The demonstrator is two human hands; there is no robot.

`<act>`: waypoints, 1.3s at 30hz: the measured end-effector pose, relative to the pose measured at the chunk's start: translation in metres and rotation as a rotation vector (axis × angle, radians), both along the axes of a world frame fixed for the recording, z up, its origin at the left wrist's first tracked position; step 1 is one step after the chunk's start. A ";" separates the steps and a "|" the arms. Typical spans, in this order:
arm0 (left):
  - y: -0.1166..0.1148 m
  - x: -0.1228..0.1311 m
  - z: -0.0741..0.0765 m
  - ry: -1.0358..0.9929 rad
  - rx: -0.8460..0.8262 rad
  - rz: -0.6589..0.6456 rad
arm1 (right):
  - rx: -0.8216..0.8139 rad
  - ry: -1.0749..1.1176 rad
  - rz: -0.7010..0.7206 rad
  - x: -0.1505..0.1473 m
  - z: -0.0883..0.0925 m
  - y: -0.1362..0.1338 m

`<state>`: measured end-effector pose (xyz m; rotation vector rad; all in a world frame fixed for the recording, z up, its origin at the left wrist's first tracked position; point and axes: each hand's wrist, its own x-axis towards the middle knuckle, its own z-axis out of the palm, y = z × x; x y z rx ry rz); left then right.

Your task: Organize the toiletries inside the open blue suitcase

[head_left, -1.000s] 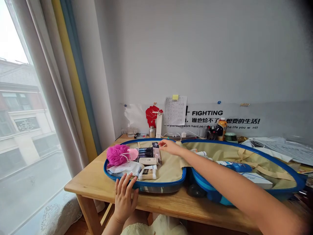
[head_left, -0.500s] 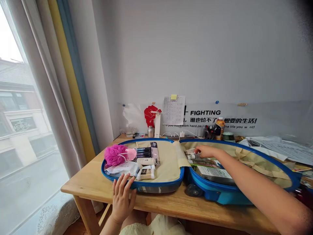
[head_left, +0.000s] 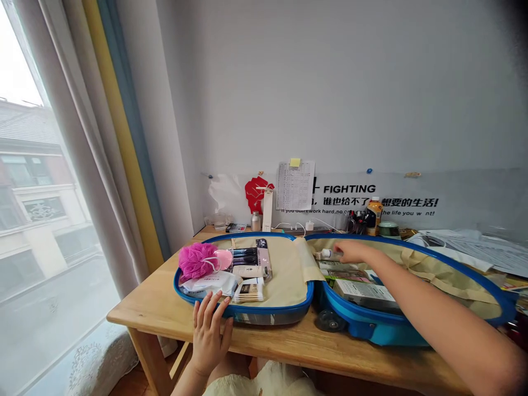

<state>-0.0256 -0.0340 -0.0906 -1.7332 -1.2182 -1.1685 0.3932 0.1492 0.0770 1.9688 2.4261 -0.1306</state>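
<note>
An open blue suitcase (head_left: pixel 268 311) lies across the wooden table. My left hand (head_left: pixel 212 330) rests with fingers spread on the front rim of its left half. That half holds a pink bath puff (head_left: pixel 198 261), a white packet (head_left: pixel 214 283), cotton swabs (head_left: pixel 249 290), a cream tube (head_left: pixel 248 271) and dark pens in a package (head_left: pixel 245 256). Over the back of the right half, my right hand (head_left: pixel 350 251) is closed on a small white bottle (head_left: pixel 326 253). Below it lie more packages and a grey-white box (head_left: pixel 365 292).
Along the wall stand an orange bottle (head_left: pixel 373 215), a metallic jar (head_left: pixel 256 221), a white lamp stand (head_left: pixel 268 212) and a charger with cables (head_left: pixel 309 225). Papers (head_left: pixel 466 247) pile up at the right. A curtain (head_left: pixel 99 137) and window are at the left.
My right hand has taken hold of the small white bottle and raised it slightly from the other items. My left hand stays on the rim; the view has shifted a little.
</note>
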 end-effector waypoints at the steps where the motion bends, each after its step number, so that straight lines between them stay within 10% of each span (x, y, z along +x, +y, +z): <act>1: 0.000 0.000 0.000 0.000 -0.003 0.004 | 0.035 0.023 0.011 -0.004 0.007 -0.002; 6: 0.000 0.000 -0.003 -0.014 -0.027 0.019 | 0.140 0.154 0.181 -0.062 0.024 -0.012; 13: 0.000 -0.002 -0.002 0.006 -0.019 0.019 | 0.045 0.159 0.395 -0.182 -0.007 -0.019; 20: -0.001 0.000 0.003 0.016 -0.009 0.010 | -0.003 0.185 0.430 -0.225 -0.027 -0.011; 31: -0.002 0.000 0.004 0.022 0.002 -0.002 | -0.043 0.363 0.453 -0.216 -0.022 0.003; 39: -0.001 -0.001 0.001 0.032 -0.002 0.014 | 0.124 0.351 0.116 -0.085 0.023 0.046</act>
